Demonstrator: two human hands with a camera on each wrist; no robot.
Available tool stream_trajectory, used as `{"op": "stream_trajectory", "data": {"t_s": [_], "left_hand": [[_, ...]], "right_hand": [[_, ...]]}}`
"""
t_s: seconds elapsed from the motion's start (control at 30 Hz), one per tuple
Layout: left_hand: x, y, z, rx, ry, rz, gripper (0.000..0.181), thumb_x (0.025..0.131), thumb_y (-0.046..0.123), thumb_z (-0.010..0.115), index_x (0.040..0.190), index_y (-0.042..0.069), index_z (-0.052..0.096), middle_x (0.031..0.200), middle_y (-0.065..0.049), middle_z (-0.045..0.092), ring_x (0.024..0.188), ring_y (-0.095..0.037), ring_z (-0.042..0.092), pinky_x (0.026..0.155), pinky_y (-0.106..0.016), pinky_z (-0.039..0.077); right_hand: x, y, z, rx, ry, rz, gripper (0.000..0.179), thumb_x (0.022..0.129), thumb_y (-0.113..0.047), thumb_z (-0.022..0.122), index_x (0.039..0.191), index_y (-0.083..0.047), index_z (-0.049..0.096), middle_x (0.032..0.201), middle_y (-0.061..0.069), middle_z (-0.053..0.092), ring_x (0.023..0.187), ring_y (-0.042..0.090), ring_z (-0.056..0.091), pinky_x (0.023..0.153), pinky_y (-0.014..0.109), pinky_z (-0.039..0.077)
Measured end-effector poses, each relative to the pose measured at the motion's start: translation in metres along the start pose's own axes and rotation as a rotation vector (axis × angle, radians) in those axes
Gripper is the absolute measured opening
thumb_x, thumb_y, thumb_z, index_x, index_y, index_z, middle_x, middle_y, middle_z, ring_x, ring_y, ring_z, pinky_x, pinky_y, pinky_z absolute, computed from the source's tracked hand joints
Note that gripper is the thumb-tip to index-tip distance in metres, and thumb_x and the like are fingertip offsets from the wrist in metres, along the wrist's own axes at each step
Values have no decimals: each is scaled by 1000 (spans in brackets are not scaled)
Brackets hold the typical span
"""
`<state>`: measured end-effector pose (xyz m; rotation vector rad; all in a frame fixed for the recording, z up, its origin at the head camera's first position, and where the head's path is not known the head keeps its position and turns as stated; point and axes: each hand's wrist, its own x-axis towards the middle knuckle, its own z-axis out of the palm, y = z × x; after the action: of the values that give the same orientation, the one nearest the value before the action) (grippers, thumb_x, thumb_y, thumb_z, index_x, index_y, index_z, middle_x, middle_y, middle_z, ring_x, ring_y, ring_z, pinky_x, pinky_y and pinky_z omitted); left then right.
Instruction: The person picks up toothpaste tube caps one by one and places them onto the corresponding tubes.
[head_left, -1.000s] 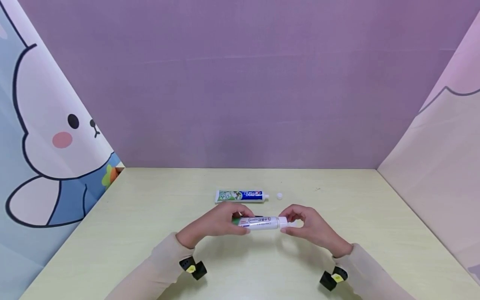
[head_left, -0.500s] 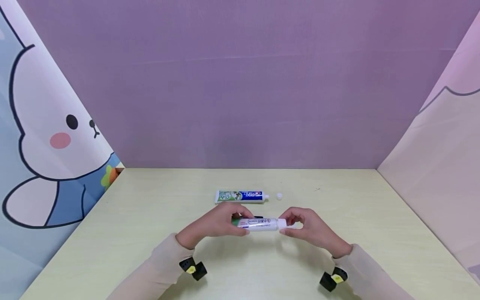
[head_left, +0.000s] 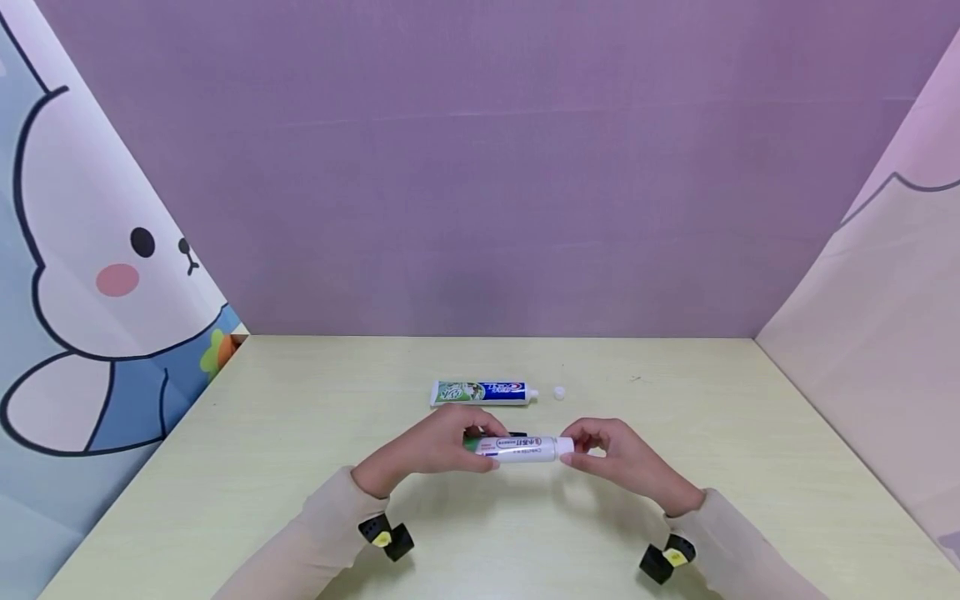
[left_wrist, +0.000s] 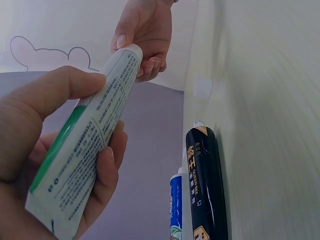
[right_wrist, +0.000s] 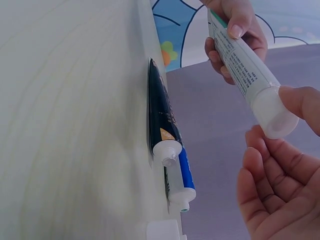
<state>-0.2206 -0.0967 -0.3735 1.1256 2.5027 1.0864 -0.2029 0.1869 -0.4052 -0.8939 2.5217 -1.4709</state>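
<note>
"Filling the far side, we have a purple backdrop. What flanks it?"

"On our left, a panel with a cartoon rabbit; on our right, a pale panel with a grey outline."

"And below them?"

"We see a light wood table, grain showing. Two beige sleeves, a left one and a right one, reach in over it."

"How do our hands stand?"

"Our left hand is wrapped about the body of a white tube, thumb on one side, fingers bent around the other. Our right hand pinches the tube's end cap between thumb and fingertips."

"So where is that tube?"

"Raised above the table between our two hands, roughly level, its green-marked end in our left palm and its capped end towards our right. How tight the cap sits, we cannot tell."

"Do we have other tubes?"

"Two, lying on the table side by side: a black tube with gold lettering, mostly hidden from the head view, and a blue-and-green tube farther from us. Both show bare nozzles."

"Anything smaller?"

"Black blocks with a yellow patch at each cuff, one pair on the left, one on the right. Smallest, a loose cap, white, just beside the blue-and-green tube's nozzle."
</note>
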Motion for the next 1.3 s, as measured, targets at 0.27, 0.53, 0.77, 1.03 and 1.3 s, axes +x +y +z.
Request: {"op": "stream_trajectory", "data": {"t_s": [0.27,0.53,0.77,1.03,1.3], "left_hand": [[0,1,0,7,0,11,30,77,15,76,106,11,70,96,4,67,77,-7,52,68,-21,45],[-1,2,1,17,-11,-13,31,77,15,76,107,12,70,97,6,66,80,-6,53,72,-22,46],[-1,4,1,12,-17,-9,31,77,14,76,107,12,69,96,6,66,79,-6,53,71,-22,45],[-2,6,2,14,-25,-11,31,77,14,76,107,13,69,98,6,66,81,-6,53,72,-22,46],[-2,6,2,-1,-28,-2,31,77,13,76,107,14,69,99,6,66,81,-6,53,72,-22,46]], "right_hand": [[0,0,0,13,-18,32,12,90,-15,63,95,-5,67,86,0,64,77,10,54,71,29,44],[0,-1,0,66,-56,56,18,94,-15,56,94,0,66,88,11,64,74,9,51,65,24,43],[-2,-2,-1,85,-74,40,21,96,-12,51,92,2,67,87,11,66,75,7,53,68,26,44],[-2,-3,1,77,-84,2,32,99,-13,46,73,-1,61,82,17,67,79,10,55,72,28,41],[-2,-5,1,78,-83,71,35,100,-17,45,80,0,68,77,18,67,76,11,58,73,30,40]]}}
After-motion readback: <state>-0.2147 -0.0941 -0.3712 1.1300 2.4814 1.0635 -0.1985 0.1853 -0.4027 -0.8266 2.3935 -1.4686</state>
